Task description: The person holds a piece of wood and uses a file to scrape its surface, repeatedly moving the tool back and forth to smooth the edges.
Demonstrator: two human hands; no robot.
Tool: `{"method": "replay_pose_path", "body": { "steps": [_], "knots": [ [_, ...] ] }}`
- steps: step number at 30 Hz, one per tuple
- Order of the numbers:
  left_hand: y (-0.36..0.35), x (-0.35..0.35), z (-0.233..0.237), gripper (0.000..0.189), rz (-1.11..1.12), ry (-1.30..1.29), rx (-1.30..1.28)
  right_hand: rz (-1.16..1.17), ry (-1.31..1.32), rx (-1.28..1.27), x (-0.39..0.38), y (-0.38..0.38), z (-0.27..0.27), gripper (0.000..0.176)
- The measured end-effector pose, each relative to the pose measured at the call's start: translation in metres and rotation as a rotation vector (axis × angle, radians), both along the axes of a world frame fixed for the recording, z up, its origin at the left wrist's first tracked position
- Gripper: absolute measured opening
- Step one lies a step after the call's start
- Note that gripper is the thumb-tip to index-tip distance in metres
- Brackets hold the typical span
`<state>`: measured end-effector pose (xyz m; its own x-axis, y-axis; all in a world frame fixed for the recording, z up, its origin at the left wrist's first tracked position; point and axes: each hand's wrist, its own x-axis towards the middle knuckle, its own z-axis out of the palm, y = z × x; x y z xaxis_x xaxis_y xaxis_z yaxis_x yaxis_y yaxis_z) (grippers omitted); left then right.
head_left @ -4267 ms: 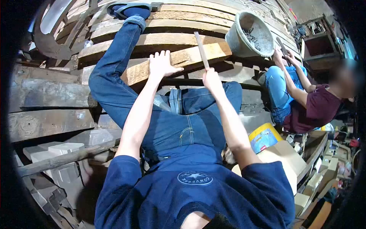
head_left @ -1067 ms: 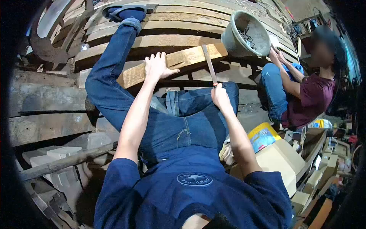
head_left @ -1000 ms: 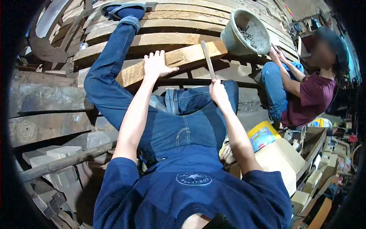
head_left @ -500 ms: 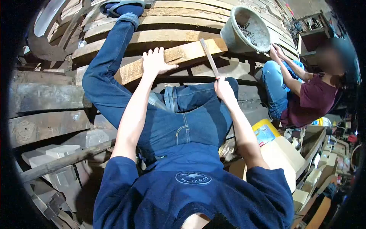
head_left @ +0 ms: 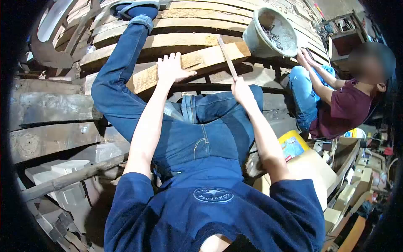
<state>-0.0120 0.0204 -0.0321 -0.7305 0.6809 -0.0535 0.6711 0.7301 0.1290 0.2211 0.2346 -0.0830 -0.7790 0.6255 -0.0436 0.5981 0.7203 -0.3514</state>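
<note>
A squared wooden beam (head_left: pixel 205 57) lies slanting across the slatted wood in front of me. My left hand (head_left: pixel 171 69) rests flat on its top face, fingers spread and thumb out to the side. In my right hand (head_left: pixel 243 91) is the near end of a long narrow metal blade (head_left: pixel 227 59), gripped in a closed fist. The blade lies across the beam close to its right end, its tip reaching past the far edge. Whether it is a saw or a file I cannot make out, and its handle is hidden in my fingers.
A grey bucket (head_left: pixel 275 35) holding dark metal pieces, possibly nails, stands just beyond the beam's right end. Another person (head_left: pixel 344 101) sits at the right, hands near the bucket. Planks (head_left: pixel 54 107) and a long pole (head_left: pixel 75 178) lie at left; a yellow container (head_left: pixel 294 145) is at right.
My right hand and the blade have moved forward, away from me, along the blade's length. My left hand stays in place on the beam.
</note>
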Motion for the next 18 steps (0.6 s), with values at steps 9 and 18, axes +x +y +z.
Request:
{"method": "replay_pose_path", "body": {
  "steps": [9,18],
  "knots": [
    [0.003,-0.002,0.006,0.110,0.003,-0.028,-0.024,-0.043,-0.010,-0.019,-0.041,0.008,-0.005,0.033],
    [-0.003,-0.002,-0.004,0.102,-0.039,0.036,0.080,-0.021,0.021,-0.087,-0.023,-0.011,0.003,0.031]
  ]
}}
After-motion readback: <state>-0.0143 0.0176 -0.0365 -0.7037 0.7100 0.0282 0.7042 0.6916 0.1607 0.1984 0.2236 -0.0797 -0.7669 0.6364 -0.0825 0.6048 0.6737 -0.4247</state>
